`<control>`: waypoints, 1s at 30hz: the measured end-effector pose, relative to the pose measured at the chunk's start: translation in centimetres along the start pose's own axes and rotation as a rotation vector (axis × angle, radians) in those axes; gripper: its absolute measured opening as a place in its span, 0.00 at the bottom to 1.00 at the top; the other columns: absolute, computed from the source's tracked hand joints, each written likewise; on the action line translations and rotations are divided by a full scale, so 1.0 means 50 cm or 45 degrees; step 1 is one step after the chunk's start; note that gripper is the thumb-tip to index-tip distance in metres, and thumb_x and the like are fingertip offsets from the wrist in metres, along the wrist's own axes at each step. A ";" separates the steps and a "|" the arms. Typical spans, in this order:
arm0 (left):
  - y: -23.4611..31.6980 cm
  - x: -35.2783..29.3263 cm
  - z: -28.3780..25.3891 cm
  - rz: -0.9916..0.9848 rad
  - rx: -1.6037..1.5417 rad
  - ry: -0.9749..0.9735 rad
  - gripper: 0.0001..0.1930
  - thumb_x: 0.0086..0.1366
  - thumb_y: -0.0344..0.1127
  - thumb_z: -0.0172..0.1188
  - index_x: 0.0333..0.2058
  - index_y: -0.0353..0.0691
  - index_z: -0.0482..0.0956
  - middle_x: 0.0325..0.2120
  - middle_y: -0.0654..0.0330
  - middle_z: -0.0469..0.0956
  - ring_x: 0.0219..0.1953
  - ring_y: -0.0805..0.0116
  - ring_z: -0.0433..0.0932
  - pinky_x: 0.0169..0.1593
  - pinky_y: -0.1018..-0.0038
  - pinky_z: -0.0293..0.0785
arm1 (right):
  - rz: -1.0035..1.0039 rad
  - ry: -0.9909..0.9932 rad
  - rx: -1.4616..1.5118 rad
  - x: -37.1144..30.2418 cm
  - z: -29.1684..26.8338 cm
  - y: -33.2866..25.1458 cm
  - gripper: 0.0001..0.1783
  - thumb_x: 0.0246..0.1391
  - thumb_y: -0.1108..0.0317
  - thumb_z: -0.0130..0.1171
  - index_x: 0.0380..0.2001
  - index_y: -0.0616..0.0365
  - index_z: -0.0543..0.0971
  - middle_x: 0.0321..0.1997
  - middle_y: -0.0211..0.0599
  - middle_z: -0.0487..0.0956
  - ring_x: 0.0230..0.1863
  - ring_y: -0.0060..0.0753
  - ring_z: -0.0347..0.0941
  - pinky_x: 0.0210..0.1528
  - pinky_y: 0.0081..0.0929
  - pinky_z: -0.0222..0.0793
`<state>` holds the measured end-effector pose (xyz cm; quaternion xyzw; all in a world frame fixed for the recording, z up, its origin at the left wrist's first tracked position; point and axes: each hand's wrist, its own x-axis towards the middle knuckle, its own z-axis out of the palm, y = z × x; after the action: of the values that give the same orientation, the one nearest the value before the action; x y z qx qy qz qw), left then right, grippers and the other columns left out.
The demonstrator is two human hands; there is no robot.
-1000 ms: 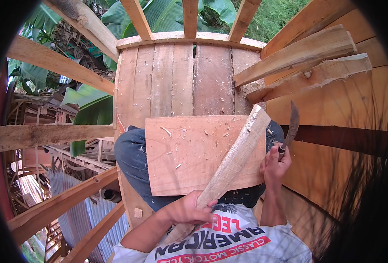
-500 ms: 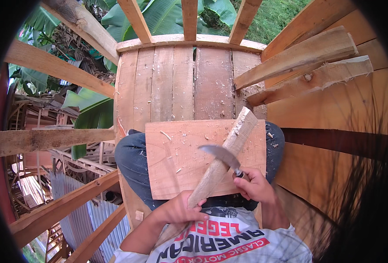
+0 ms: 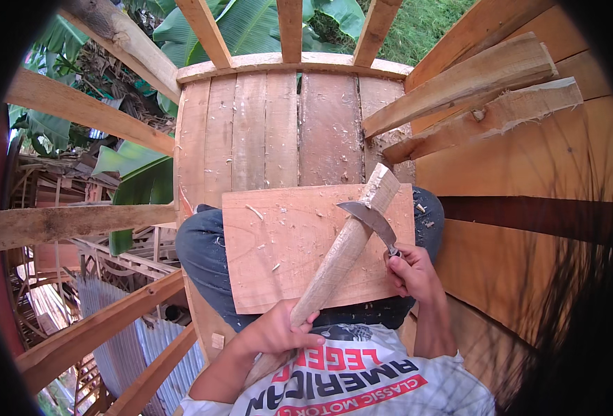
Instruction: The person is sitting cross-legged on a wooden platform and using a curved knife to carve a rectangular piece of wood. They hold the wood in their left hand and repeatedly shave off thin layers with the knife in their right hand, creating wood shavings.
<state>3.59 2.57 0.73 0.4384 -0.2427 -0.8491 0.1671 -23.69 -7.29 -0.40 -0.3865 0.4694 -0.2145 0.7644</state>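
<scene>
A long, pale wooden stick (image 3: 334, 263) slants from my waist up to the right, over a flat board (image 3: 268, 229) lying across my lap. My left hand (image 3: 284, 328) wraps round its lower part, close to my shirt. In my right hand (image 3: 415, 270) is the dark handle of a curved knife (image 3: 375, 220). The blade lies across the stick near its upper end, touching the wood, with its tip pointing left. Small wood shavings are scattered over the board.
Floor planks (image 3: 251, 132) with shavings stretch ahead to a low wooden rail (image 3: 292, 62). Two rough timbers (image 3: 486, 114) lean in from the right beside a plank wall (image 3: 514, 163). Slats (image 3: 77, 225) line the left side. A small wood block (image 3: 217, 340) lies by my left knee.
My right hand has moved the knife up along the stick, toward its far end. My left hand keeps its grip on the stick, and the view has shifted slightly.
</scene>
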 end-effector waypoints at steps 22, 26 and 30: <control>0.034 0.006 0.009 0.020 -0.050 -0.155 0.19 0.52 0.29 0.69 0.35 0.40 0.65 0.19 0.73 0.61 0.21 0.85 0.59 0.24 0.84 0.56 | -0.380 0.588 -0.446 -0.010 0.058 0.034 0.13 0.56 0.67 0.60 0.22 0.61 0.70 0.14 0.20 0.62 0.18 0.11 0.55 0.20 0.16 0.51; 0.034 -0.009 0.025 -0.111 -0.440 -0.304 0.18 0.53 0.28 0.68 0.35 0.39 0.65 0.19 0.72 0.62 0.20 0.85 0.60 0.23 0.84 0.56 | -0.633 0.846 -0.610 0.004 0.035 0.038 0.14 0.56 0.65 0.60 0.23 0.60 0.69 0.15 0.21 0.63 0.18 0.11 0.54 0.20 0.17 0.51; 0.006 -0.004 0.027 -0.023 -0.285 -0.316 0.17 0.54 0.30 0.68 0.34 0.39 0.65 0.19 0.72 0.62 0.20 0.84 0.62 0.23 0.83 0.57 | -0.534 0.767 0.024 -0.014 0.002 0.002 0.14 0.56 0.63 0.61 0.25 0.60 0.70 0.16 0.20 0.63 0.18 0.11 0.55 0.20 0.17 0.53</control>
<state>2.59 2.79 1.70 0.3109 -0.1614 -0.9199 0.1761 -23.93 -6.69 -0.05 -0.3868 0.5820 -0.4751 0.5348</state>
